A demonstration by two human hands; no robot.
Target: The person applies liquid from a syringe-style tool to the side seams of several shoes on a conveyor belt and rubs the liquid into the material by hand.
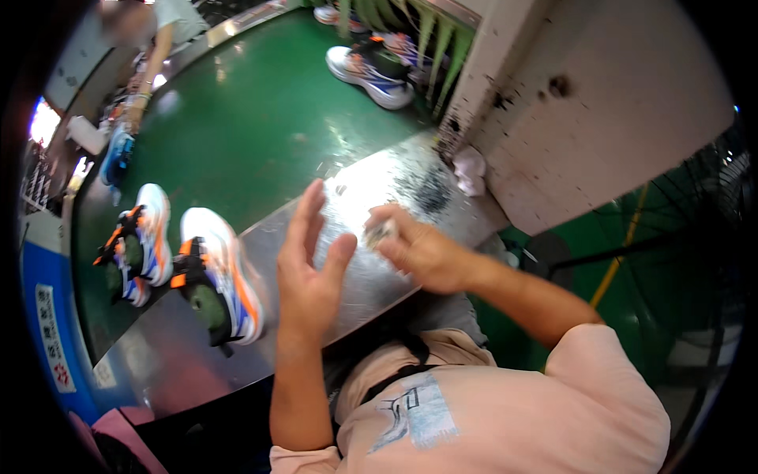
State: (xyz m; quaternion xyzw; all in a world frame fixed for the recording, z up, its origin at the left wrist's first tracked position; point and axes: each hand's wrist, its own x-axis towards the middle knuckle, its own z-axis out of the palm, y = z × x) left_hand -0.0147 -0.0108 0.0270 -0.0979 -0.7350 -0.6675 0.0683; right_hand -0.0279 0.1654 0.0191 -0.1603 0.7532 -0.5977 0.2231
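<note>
My left hand [309, 265] is raised over the metal tabletop [355, 276], fingers stretched and thumb apart, with nothing in it. Beside it, my right hand [426, 251] pinches a small pale, crumpled wad [380, 235]; blur hides what it is made of. To the left of my left hand, on the metal, rests a white sneaker [227, 276] with orange and purple trim and a dark green inside. Further left stand more sneakers [154, 233] of the same colours, partly overlapping each other.
A green conveyor belt [237, 118] runs beyond the metal top. Sneakers [371, 75] sit at its far end by hanging green strips [446, 55]. A pale machine panel [600, 103] rises at right, with a crumpled white cloth [470, 171] at its base. A co-worker's arm [154, 71] reaches in far left.
</note>
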